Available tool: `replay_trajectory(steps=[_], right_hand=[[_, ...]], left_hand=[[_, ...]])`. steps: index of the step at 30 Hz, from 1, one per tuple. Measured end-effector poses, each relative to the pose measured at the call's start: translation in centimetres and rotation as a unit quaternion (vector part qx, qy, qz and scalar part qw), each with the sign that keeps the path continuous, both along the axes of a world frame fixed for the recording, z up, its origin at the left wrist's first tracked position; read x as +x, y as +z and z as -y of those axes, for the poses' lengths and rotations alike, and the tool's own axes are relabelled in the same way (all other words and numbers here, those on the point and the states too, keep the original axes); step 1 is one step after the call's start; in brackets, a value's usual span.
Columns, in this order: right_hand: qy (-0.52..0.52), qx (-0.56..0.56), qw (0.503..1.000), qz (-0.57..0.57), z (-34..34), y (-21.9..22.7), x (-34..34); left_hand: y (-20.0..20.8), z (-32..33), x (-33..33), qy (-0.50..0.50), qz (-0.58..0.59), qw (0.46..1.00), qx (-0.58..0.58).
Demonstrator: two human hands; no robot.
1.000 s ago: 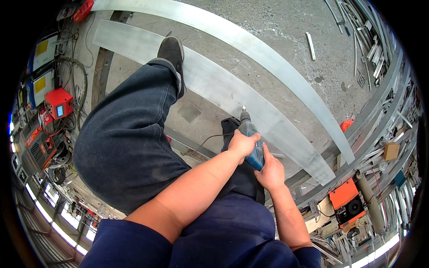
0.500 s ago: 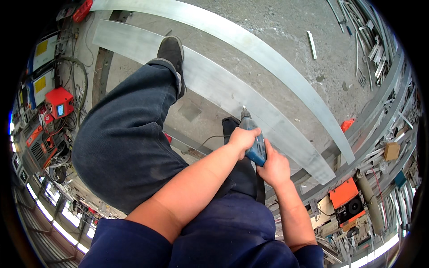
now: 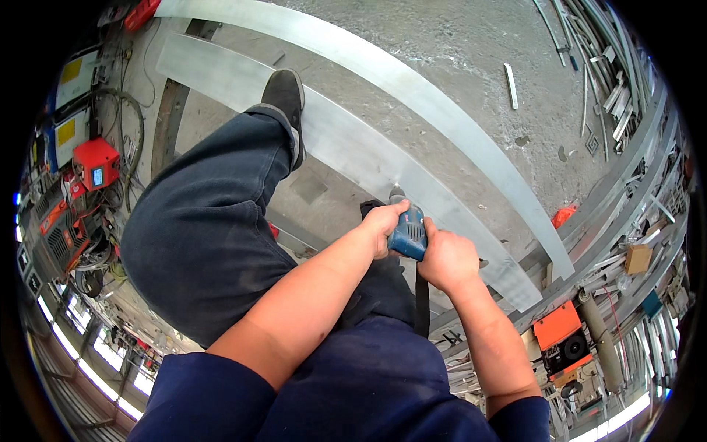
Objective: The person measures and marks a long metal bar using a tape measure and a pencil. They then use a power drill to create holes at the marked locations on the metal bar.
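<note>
A blue power drill (image 3: 409, 234) is held between my two hands, its chuck pointing away from me toward a flat metal strip (image 3: 342, 140). Its tip meets or nearly meets the strip; I cannot tell which. My left hand (image 3: 384, 225) wraps around the drill's left side near the front of the body. Behind it, my right hand (image 3: 449, 259) is closed around the drill's rear handle, mostly hiding it. My shoe (image 3: 283, 97) rests on the same strip, left of the drill.
A second, longer metal strip (image 3: 442, 110) lies beyond the first. Dark support bars (image 3: 171, 118) run under the strips. Metal offcuts (image 3: 622, 103) pile up at the right, near an orange machine (image 3: 561, 335). A red box with a screen (image 3: 96, 163) and cables stand at the left.
The drill looks shorter and more upright than before, its rear end moved left and nearer its tip. Both hands have shifted slightly left, still gripping it.
</note>
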State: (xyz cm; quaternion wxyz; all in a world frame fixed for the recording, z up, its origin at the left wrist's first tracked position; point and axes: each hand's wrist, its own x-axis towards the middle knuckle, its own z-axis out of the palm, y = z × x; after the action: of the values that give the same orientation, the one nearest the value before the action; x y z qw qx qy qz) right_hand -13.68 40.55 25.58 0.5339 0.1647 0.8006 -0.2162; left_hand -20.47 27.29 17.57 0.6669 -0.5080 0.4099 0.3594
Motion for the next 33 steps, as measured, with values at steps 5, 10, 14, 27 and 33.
replay_trajectory(steps=[5,10,14,27,33], right_hand=[[-0.026,-0.014,0.996,-0.085,-0.6,-1.1,3.7],[-0.064,-0.010,0.995,-0.076,0.0,0.4,7.9],[-0.078,-0.005,0.991,-0.104,0.6,0.5,9.7],[-0.075,-0.011,0.992,-0.104,0.7,-1.1,9.6],[-0.074,-0.019,0.992,-0.098,0.3,-1.3,9.1]], left_hand=[[-1.5,0.1,2.9,0.051,-0.018,0.998,0.027],[0.7,-1.0,5.6,-0.013,-0.087,0.996,0.001],[1.2,-1.3,6.1,-0.068,-0.136,0.988,-0.031],[-0.7,-0.2,7.0,-0.064,-0.171,0.983,-0.019],[-1.8,-0.1,7.5,-0.069,-0.171,0.983,-0.021]])
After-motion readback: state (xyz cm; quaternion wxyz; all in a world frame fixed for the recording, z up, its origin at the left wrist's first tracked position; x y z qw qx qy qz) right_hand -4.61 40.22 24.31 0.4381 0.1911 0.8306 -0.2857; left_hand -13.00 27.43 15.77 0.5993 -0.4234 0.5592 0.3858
